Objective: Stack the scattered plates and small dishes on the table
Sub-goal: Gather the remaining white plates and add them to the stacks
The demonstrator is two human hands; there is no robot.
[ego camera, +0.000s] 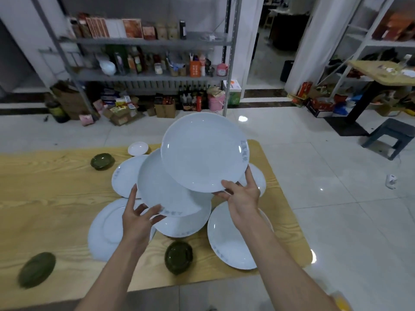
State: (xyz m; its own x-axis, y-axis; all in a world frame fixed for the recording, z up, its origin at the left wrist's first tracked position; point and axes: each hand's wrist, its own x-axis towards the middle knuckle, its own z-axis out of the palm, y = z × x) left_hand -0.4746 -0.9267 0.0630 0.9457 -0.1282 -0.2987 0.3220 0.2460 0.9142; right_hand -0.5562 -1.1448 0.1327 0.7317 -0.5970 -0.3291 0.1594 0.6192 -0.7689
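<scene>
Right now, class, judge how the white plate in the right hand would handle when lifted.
Probably rigid: the plate holds its shape though the right hand grips only its rim. Glossy glaze suggests slippery. Likely ceramic, so breakable.

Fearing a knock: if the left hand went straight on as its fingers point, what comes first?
Left hand grips a raised plate; ahead, likely the far-left table plate, though it may pass above.

It looks like a storeroom or pantry: at twelve o'clock, metal shelves (pixel 146 42) hold bottles, jars and boxes, and cartons (pixel 165 110) crowd the tiled floor (pixel 314 176) below.
</scene>
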